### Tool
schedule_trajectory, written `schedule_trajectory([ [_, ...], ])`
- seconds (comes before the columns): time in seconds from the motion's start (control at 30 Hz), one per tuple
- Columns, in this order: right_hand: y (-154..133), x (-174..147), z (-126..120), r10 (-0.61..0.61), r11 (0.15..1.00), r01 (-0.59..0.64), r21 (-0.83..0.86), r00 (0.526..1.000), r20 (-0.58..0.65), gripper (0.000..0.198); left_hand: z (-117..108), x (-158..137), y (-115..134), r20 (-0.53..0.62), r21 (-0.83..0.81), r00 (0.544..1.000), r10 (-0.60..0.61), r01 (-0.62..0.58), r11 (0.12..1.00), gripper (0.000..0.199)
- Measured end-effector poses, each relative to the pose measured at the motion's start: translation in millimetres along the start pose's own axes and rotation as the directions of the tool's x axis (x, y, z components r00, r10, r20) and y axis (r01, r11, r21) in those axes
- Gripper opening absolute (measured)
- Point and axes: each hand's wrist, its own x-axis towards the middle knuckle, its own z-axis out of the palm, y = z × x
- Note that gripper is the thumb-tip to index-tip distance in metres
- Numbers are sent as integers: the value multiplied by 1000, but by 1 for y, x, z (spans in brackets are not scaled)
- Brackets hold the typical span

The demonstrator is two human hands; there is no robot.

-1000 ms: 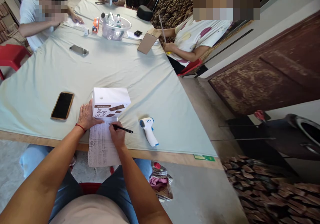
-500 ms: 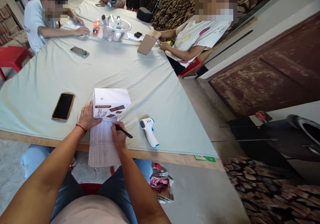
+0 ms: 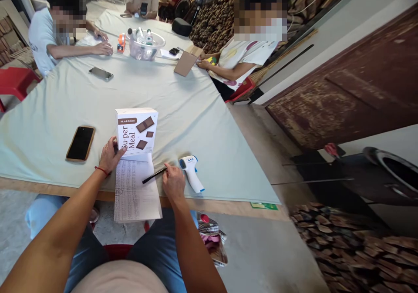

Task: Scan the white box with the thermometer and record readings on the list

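My left hand (image 3: 111,153) grips the lower left side of a white box (image 3: 150,125) printed with "Su-per Meal" and brown bars. The box stands with its printed front facing me, over the top end of a sheet of paper (image 3: 137,197) covered in small writing. That paper hangs over the table's near edge. Between the fingers of my right hand (image 3: 174,180) is a black pen (image 3: 153,175), its other end pointing left over the paper. Just right of this hand lies a white and blue infrared thermometer (image 3: 192,174).
A phone in a brown case (image 3: 80,143) lies to the left on the cloth-covered table (image 3: 107,97). Further off are another phone (image 3: 100,73), a clear basin (image 3: 146,51) of bottles and an orange object (image 3: 121,43). A person at the right handles a cardboard piece (image 3: 186,63); others sit around.
The box has tilted back, so its printed front shows more fully. My right hand has moved right, off the paper, and the pen has swung round to point left.
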Motion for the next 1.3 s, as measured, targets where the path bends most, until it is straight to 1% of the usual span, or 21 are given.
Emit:
schedule_trajectory([
  [0.07, 7, -1, -11, 72, 997, -73, -17, 994, -77, 39, -1, 0, 1, 3, 0, 1000, 6, -6, 1000, 57],
  [0.13, 20, 3, -23, 214, 972, -225, -67, 966, -147, 43, -2, 0, 3, -3, 17, 1000, 2, -2, 1000, 53],
  [0.17, 28, 5, -30, 288, 948, -304, -97, 947, -144, 47, -3, 1, 4, -11, 29, 1000, -9, 9, 1000, 52],
  [0.2, 36, 9, -35, 352, 923, -364, -126, 930, -108, 50, -4, 1, 5, -18, 42, 1000, -25, 25, 999, 51],
  [0.23, 43, 12, -40, 397, 905, -399, -147, 917, -47, 51, -5, 1, 6, -22, 54, 999, -42, 43, 998, 50],
  [0.3, 53, 19, -47, 436, 896, -424, -132, 896, 85, 46, -6, 2, 10, -23, 71, 998, -65, 67, 995, 50],
  [0.33, 55, 22, -49, 438, 899, -431, -82, 890, 125, 42, -7, 2, 11, -21, 77, 997, -70, 71, 995, 50],
  [0.37, 53, 24, -50, 431, 900, -437, 8, 891, 140, 40, -8, 1, 13, -18, 81, 997, -69, 71, 994, 51],
  [0.4, 48, 24, -50, 415, 891, -433, 138, 899, 141, 38, -9, 1, 15, -15, 87, 998, -67, 68, 994, 51],
  [0.43, 39, 23, -49, 392, 858, -418, 298, 909, 144, 37, -9, 1, 16, -12, 94, 998, -65, 66, 993, 51],
  [0.47, 27, 20, -48, 365, 793, -396, 464, 917, 159, 36, -10, 0, 17, -10, 101, 998, -65, 65, 993, 51],
  [0.5, 13, 16, -46, 315, 695, -362, 621, 930, 190, 36, -10, 0, 18, -7, 106, 998, -65, 65, 992, 50],
  [0.53, -4, 12, -44, 277, 578, -376, 724, 925, 260, 34, -10, 0, 18, -4, 109, 998, -65, 65, 992, 50],
  [0.57, -21, 8, -41, 247, 472, -413, 779, 910, 333, 32, -10, 0, 18, -3, 111, 998, -65, 65, 992, 50],
  [0.6, -38, 5, -38, 202, 392, -436, 810, 900, 386, 31, -10, 0, 17, -2, 113, 998, -65, 65, 992, 50],
  [0.63, -54, 2, -35, 152, 338, -440, 832, 898, 414, 31, -10, 0, 16, -2, 116, 998, -64, 64, 991, 50],
  [0.7, -79, 1, -27, 99, 280, -421, 863, 907, 410, 32, -10, 0, 15, 0, 127, 998, -58, 58, 990, 49],
  [0.8, -97, 4, -16, 82, 259, -415, 872, 909, 408, 32, -9, 0, 13, 3, 142, 999, -48, 47, 989, 47],
  [0.93, -97, 8, -6, 81, 266, -403, 876, 915, 396, 33, -8, 0, 12, -4, 150, 999, -50, 50, 987, 46],
  [1.1, -96, 7, -6, 69, 259, -387, 885, 921, 383, 35, -6, -1, 10, -10, 144, 999, -32, 33, 989, 46],
  [1.3, -97, 8, -8, 80, 239, -422, 875, 906, 415, 36, -5, -1, 8, -15, 148, 999, -36, 37, 988, 46],
])
